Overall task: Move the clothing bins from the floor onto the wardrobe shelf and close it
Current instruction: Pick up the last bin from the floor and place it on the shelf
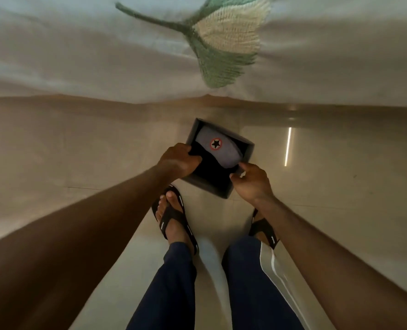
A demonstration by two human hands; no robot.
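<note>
A small dark grey clothing bin (246, 144) is in front of my feet, low over the glossy floor. Inside it lie a folded grey garment with a round star badge (215, 145) and a black garment (212, 167). My left hand (178, 160) grips the bin's left rim, fingers curled over the edge. My right hand (251, 182) holds the near right corner, thumb on the rim. Whether the bin rests on the floor or is lifted off it, I cannot tell. No wardrobe is in view.
A white bedsheet (78, 55) with a green and cream leaf embroidery (224, 39) hangs across the top, its hem just beyond the bin. My feet in black sandals (174, 220) stand on the pale tiled floor (340, 182) right behind the bin.
</note>
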